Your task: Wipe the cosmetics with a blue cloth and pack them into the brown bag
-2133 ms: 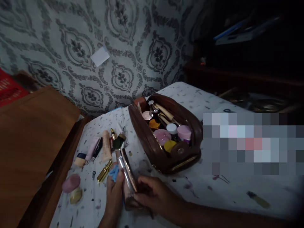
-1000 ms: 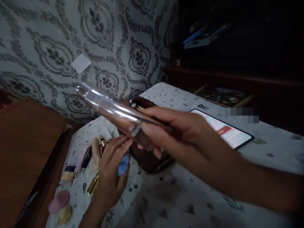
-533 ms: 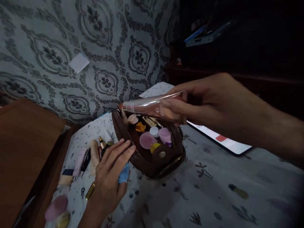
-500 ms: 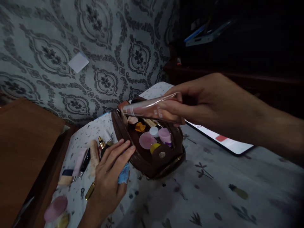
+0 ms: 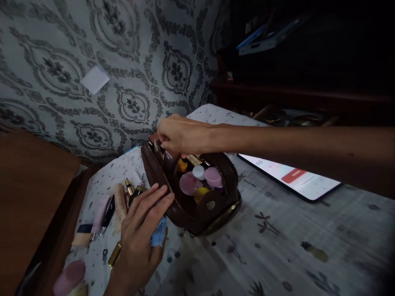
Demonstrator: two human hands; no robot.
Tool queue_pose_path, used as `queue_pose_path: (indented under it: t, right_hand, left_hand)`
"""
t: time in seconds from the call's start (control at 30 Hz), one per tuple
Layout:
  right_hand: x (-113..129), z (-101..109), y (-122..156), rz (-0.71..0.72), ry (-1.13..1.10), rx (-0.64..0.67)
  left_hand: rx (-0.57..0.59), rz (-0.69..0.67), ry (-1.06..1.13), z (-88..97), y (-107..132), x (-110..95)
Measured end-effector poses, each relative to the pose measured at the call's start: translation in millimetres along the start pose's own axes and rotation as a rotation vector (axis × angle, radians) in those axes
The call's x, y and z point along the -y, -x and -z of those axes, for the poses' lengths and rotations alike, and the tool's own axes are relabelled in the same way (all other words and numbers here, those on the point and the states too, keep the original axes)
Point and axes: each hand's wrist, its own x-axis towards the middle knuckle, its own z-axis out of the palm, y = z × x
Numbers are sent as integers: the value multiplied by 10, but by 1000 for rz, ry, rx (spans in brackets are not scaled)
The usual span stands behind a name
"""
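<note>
The brown zippered makeup bag (image 5: 185, 216) lies unzipped on the printed sheet. My right hand (image 5: 177, 133) reaches into its far left end, fingers curled round the top of a brownish tube (image 5: 170, 161) with pale lettering, which points down into the bag. My left hand (image 5: 140, 234) rests with stretched fingers on the near left rim. A crumpled blue thing (image 5: 159, 232) shows beside its thumb; whether it is held I cannot tell. Inside the bag are a pink round item (image 5: 189, 183), a white cap (image 5: 198, 172), a lilac item (image 5: 213, 177) and a yellow piece (image 5: 201, 194).
Left of the bag lie a beige tube (image 5: 119, 203), a pink tube (image 5: 101, 213), a gold-capped bottle (image 5: 129, 188) and a pink round item (image 5: 70, 276). A lit phone (image 5: 311, 185) lies right, under my forearm. Behind is a patterned wall (image 5: 129, 102); a wooden board (image 5: 33, 197) stands left.
My right hand has moved left and down, taking the tube from above the bag into its far left end. The tube has turned from level to upright. My left hand stays on the rim.
</note>
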Motion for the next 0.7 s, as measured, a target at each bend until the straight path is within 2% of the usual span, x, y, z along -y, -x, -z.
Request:
queue_pose_path:
  t: [0.1, 0.33, 0.43, 0.53, 0.6, 0.7]
  right_hand:
    - [44, -16, -69, -8, 101, 49]
    - [9, 187, -52, 80, 156, -82]
    - [78, 308, 31, 180, 237, -207]
    - [222, 369, 148, 263, 266, -304]
    - [314, 372, 220, 309, 272, -353]
    - [387, 350, 275, 345, 276, -363]
  left_hand:
    - [-2, -2, -3, -3, 2, 4]
    - [12, 53, 71, 83, -50, -40]
    - [-136, 266, 106, 143, -266, -46]
    - [-250, 468, 168, 191, -604, 8]
    - [-240, 485, 235, 209, -815, 51]
    - [-213, 422, 315, 207, -997, 76]
